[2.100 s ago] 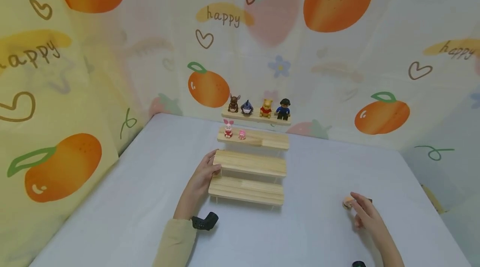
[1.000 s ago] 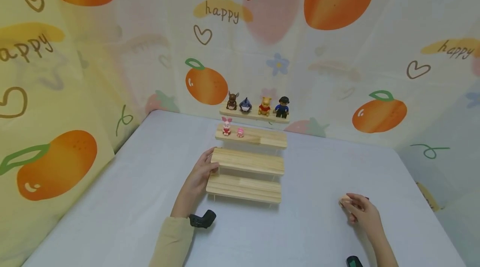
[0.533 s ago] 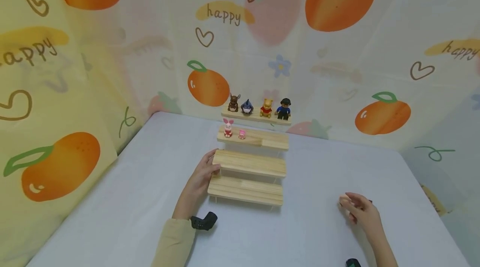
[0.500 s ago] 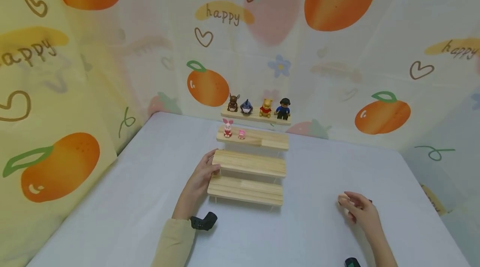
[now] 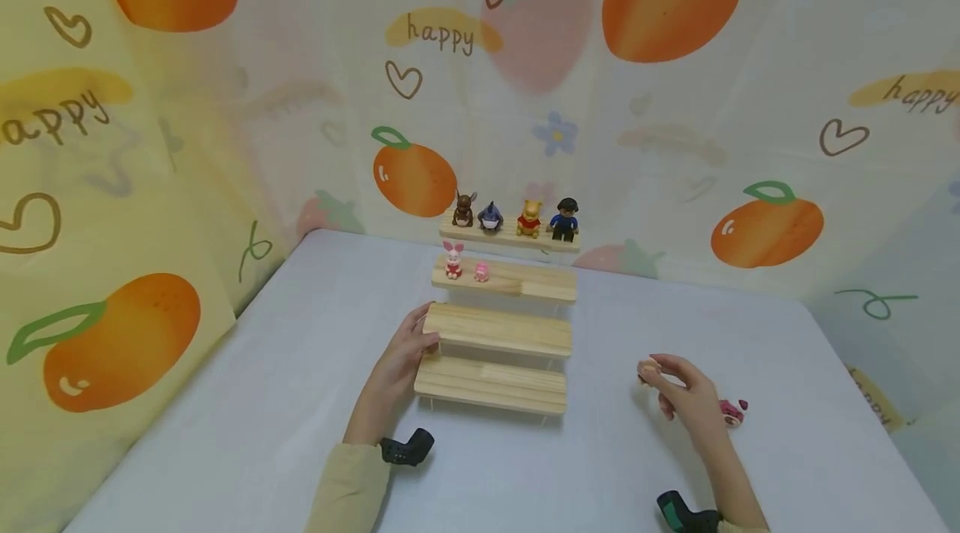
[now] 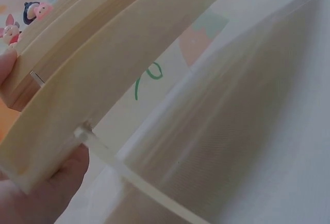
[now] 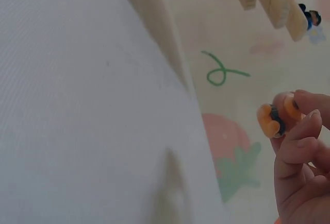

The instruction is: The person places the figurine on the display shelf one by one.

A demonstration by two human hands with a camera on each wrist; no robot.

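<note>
My left hand (image 5: 405,350) grips the left end of a stepped wooden display shelf (image 5: 498,329), at its third tier from the top. In the left wrist view, thumb and fingers hold the board's end beside a thin pale leg. Off the table to the right of the shelf, my right hand (image 5: 686,391) pinches a small toy figurine (image 7: 272,120), orange and peach with a dark band; the fingers partly hide it. Behind that hand, a pink and red figurine (image 5: 732,412) lies on the table.
Brown, blue-grey, yellow-and-red, and blue-shirted figurines (image 5: 564,220) stand along the top tier. Two pink figurines (image 5: 453,261) sit at the left of the second tier. A fruit-printed cloth (image 5: 322,125) hangs behind the white table (image 5: 247,433).
My right hand has taken hold of the peach figurine, lifted it and moved it left toward the shelf. The pink and red figurine has come into view. My left hand stays on the shelf.
</note>
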